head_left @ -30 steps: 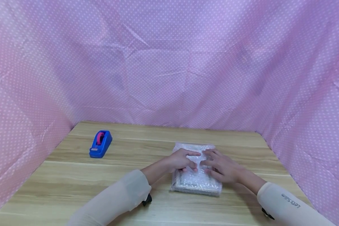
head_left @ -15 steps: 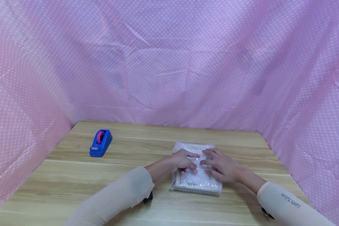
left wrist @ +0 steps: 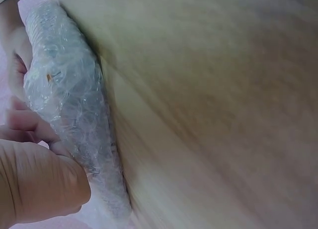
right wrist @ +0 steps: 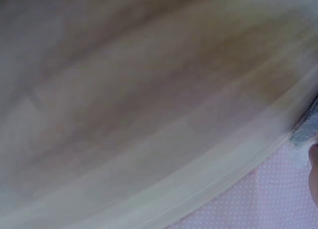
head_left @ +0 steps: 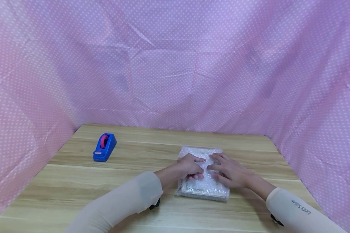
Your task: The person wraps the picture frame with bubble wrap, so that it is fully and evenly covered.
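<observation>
A flat rectangular package in bubble wrap lies on the wooden table, right of the middle. What is inside shows only as a pale layered edge. My left hand rests on its left half, one finger straight along the top and others bent against the wrap. From the right, my right hand lies with spread fingers over the package's right side. The fingertips of the two hands almost meet. In the left wrist view, the wrapped package stands close past the left hand.
A blue tape dispenser with a pink roll stands at the back left of the table. Pink dotted cloth hangs behind the table and along both sides.
My left hand and forearm have shifted slightly right, with its fingers a bit more bent on the wrap. The right hand and the package hold their place.
</observation>
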The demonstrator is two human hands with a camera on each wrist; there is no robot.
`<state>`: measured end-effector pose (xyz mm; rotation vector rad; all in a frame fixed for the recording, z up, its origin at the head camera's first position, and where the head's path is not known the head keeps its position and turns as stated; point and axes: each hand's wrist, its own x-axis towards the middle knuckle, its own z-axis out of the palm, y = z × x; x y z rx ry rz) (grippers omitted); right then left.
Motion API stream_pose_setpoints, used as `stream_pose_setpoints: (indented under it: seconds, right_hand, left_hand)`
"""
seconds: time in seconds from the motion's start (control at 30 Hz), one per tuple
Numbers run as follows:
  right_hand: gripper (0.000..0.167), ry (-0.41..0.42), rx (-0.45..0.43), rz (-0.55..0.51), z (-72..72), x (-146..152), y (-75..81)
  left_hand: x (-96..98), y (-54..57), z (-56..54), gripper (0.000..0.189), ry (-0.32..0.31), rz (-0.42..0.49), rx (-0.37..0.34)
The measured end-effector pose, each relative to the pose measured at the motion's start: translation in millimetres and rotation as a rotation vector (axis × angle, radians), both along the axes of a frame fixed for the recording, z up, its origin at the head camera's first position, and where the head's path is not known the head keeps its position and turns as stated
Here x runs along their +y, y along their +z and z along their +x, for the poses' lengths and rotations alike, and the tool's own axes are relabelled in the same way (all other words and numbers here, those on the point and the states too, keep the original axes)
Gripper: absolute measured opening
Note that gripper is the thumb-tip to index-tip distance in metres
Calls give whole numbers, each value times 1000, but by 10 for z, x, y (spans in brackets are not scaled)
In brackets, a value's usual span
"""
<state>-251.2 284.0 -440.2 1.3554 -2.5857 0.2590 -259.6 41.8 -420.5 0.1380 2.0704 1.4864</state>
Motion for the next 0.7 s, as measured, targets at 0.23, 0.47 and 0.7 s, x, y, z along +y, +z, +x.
stream_pose_setpoints:
  seconds: [0.23,0.47,0.7]
  right_hand:
    - [30,-8,5,4,13,-5,-3]
    - [30,-8,15,6,2,-10,-12]
    - [30,-6,22,4,-3,-9,-26]
  left_hand:
    - [-3,-1,20,47,4,12,4]
    - [1,23,27,42,25,-24,27]
    - [62,61,73,41,79,-100,72]
